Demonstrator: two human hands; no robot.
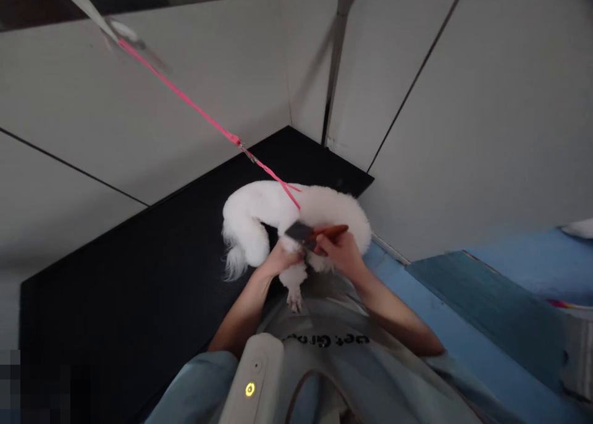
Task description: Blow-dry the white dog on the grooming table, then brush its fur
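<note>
Though fluffy, the white dog (curved) — left hand round its leg, right hand round a brush.

dog: white
leash: pink
table: black
brush handle: orange-brown
walls: grey
apron: grey, black lettering
floor: blue

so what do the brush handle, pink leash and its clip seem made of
The brush handle looks like smooth wood, possibly plastic, from its orange-brown colour. The pink leash is probably matte nylon webbing, being flat and ribbon-like. Its clip seems shiny metal, given the silvery glints.
</note>
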